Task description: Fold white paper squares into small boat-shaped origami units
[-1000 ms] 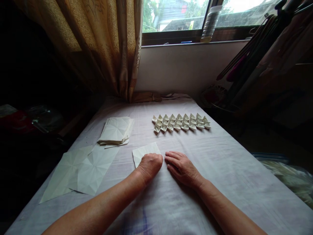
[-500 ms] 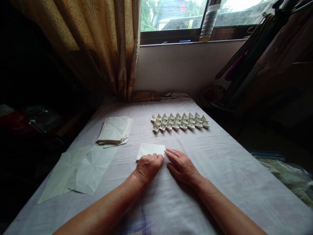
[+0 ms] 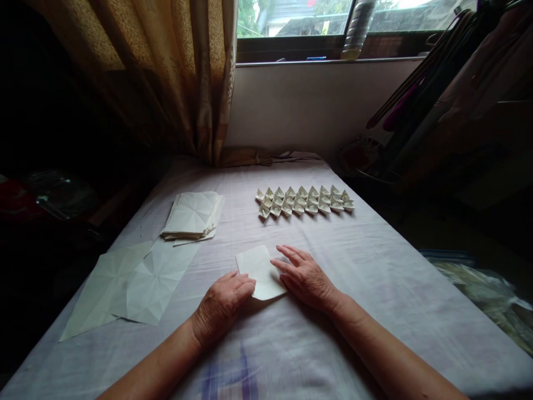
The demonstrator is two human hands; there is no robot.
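Observation:
A folded white sheet of paper (image 3: 260,272) lies turned at an angle on the cloth in front of me. My left hand (image 3: 225,297) grips its lower left edge, the thumb on top. On the other side, my right hand (image 3: 306,275) has its fingers spread over the right edge, with the thumb low by the near right corner. Beyond my hands, small folded paper pieces (image 3: 306,202) with pointed tips stand in several interlocked rows. To the left are a stack of creased paper (image 3: 191,214) and two loose creased sheets (image 3: 154,283), partly overlapping.
A pale cloth (image 3: 333,355) covers the table. Brown curtains (image 3: 179,83) hang at the back left, near a window. On the sill stand a clear bottle (image 3: 357,33) and a blue pen (image 3: 316,58). A plastic bag (image 3: 483,294) lies beyond the right edge.
The folded paper has turned and now sits at an angle. My left hand has moved left from its fist on the paper to the edge; my right fingers have spread and reach over it.

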